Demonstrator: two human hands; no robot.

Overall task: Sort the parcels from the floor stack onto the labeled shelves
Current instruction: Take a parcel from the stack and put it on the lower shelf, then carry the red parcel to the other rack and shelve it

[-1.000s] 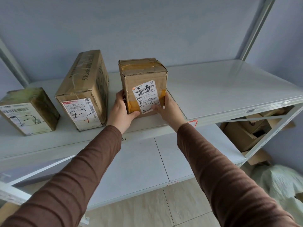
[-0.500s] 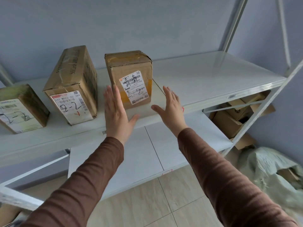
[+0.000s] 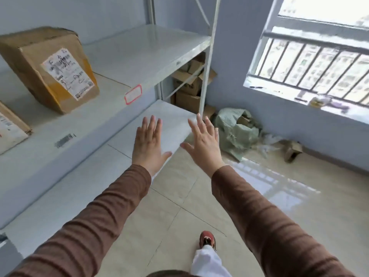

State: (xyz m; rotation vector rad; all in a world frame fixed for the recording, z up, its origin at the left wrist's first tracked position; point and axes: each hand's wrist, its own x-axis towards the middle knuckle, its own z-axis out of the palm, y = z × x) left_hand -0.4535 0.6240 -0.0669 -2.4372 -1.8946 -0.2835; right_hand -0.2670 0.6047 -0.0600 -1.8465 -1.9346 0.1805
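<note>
- A taped brown cardboard parcel [image 3: 50, 68] with a paper label stands on the upper white metal shelf [image 3: 139, 56], towards its left.
- A second cardboard parcel [image 3: 10, 128] sits left of it on the same shelf, cut off by the frame edge.
- A red-edged white label sticker [image 3: 133, 94] sits on that shelf's front lip, right of the first parcel.
- A lower white metal shelf [image 3: 79, 176] lies beneath and forward.
- The left hand [image 3: 148, 142] hovers over the lower shelf's right corner; the right hand [image 3: 203, 142] is just right of it, above the tiled floor [image 3: 259, 206].
- Open cardboard boxes [image 3: 189, 84] are stacked behind the shelf post.
- A crumpled green woven sack [image 3: 235, 132] lies on the floor right of them, below the barred window [image 3: 311, 56].
</note>
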